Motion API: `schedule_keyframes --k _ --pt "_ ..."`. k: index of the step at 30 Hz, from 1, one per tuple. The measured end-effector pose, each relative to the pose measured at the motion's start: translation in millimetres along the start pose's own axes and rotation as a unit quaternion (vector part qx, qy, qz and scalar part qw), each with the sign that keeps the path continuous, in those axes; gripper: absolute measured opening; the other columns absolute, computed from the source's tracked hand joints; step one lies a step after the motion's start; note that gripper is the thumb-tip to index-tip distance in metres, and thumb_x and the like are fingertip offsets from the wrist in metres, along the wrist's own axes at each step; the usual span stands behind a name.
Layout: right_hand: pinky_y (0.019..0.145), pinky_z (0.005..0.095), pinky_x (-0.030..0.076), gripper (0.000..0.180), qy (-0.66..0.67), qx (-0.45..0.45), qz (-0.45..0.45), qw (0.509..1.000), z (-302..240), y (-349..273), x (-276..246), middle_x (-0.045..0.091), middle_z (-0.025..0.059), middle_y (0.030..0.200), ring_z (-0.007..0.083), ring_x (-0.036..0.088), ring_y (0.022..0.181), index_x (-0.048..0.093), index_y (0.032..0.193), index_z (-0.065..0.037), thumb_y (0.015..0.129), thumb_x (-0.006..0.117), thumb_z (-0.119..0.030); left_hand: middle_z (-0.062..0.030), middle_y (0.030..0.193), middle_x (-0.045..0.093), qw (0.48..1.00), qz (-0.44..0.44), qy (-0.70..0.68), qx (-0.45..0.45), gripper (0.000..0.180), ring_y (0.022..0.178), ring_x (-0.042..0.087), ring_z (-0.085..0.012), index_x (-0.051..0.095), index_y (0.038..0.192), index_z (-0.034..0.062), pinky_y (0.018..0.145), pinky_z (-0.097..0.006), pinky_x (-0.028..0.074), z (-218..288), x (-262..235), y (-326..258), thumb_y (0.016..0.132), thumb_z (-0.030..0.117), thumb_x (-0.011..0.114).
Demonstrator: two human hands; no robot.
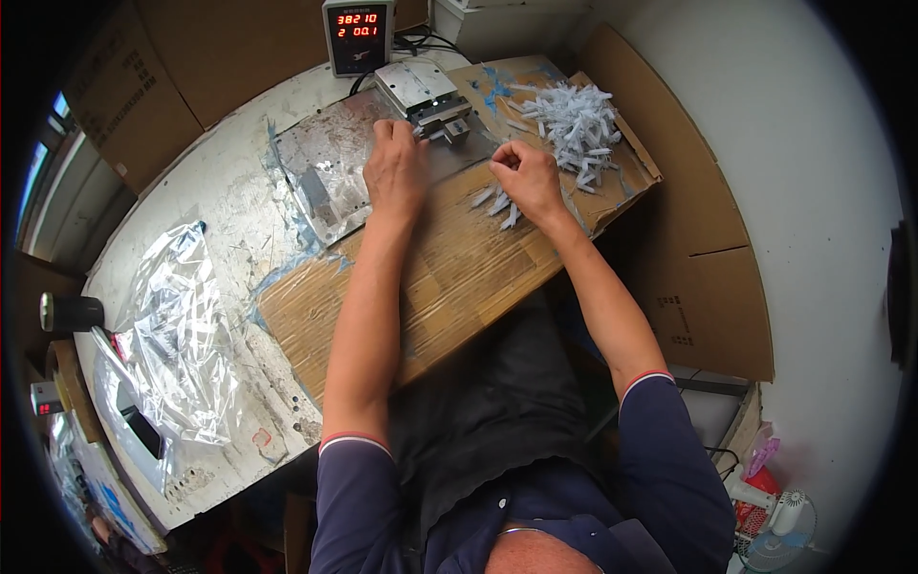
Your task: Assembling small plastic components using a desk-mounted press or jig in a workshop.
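My left hand (395,167) is over the metal plate (330,172), close to the left front of a small metal machine (421,91). Its fingers are curled together, slightly blurred, and what they hold, if anything, is hidden. Thumb and forefinger of my right hand (532,180) are pinched, just right of the machine's front; I cannot make out anything between them. Below that hand, several small whitish strips (499,205) lie loose on the cardboard sheet (449,273). A larger heap of the same strips (579,124) is beyond it to the right.
Behind the machine stands a box with a red digital display (359,43). Crumpled clear plastic (182,335), a dark phone-like object (143,432) and a dark cylinder (72,312) are at the left. Upright cardboard (698,230) borders the right side; a small fan (779,521) sits lower right.
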State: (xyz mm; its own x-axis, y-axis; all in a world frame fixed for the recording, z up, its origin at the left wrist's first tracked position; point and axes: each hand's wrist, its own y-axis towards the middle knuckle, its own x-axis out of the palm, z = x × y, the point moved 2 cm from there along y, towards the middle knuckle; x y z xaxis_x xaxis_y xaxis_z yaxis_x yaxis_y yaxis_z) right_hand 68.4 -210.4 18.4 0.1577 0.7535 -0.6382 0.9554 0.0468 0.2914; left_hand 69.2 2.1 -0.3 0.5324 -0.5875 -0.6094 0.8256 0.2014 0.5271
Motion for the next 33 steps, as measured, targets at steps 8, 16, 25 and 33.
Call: schedule_keyframes --k 8,16,25,33 --pt "0.078 0.0408 0.053 0.01 -0.165 -0.165 -0.092 0.968 -5 -14 -18 0.069 0.0111 0.093 0.0324 0.067 0.089 0.071 0.091 -0.004 0.082 0.073 -0.006 -0.0126 0.109 0.061 0.998 0.012 0.037 0.051 0.026 0.091 0.068 -0.0366 0.059 0.105 0.0066 0.07 -0.047 0.056 6 4 0 0.088 0.019 0.075" --pt "0.078 0.0425 0.053 0.004 -0.223 -0.237 -0.084 0.942 -15 -9 -14 0.066 0.009 0.091 0.031 0.064 0.096 0.067 0.081 -0.007 0.082 0.071 -0.008 -0.0116 0.108 0.062 0.998 0.036 0.027 0.052 0.025 0.091 0.069 -0.0341 0.063 0.108 0.0084 0.07 -0.045 0.056 5 6 -3 0.088 0.018 0.074" --pt "0.066 0.0372 0.054 0.012 -0.026 -0.057 0.029 0.998 -19 -5 -2 0.073 0.0097 0.078 0.0266 0.07 0.068 0.072 0.084 -0.006 0.084 0.074 -0.017 -0.0124 0.103 0.066 0.995 0.089 -0.041 0.015 0.013 0.085 0.069 -0.0354 0.064 0.107 0.0096 0.07 -0.045 0.055 -8 11 1 0.097 0.018 0.065" --pt "0.068 0.0376 0.055 0.014 0.018 0.026 0.01 0.999 -27 8 34 0.073 0.0115 0.075 0.0275 0.071 0.071 0.072 0.076 -0.005 0.078 0.071 -0.02 -0.0018 0.096 0.067 0.818 -0.04 -0.541 -0.194 0.017 0.066 0.055 -0.0086 0.062 0.119 0.0084 0.051 -0.025 0.041 -46 3 18 0.107 0.017 0.053"
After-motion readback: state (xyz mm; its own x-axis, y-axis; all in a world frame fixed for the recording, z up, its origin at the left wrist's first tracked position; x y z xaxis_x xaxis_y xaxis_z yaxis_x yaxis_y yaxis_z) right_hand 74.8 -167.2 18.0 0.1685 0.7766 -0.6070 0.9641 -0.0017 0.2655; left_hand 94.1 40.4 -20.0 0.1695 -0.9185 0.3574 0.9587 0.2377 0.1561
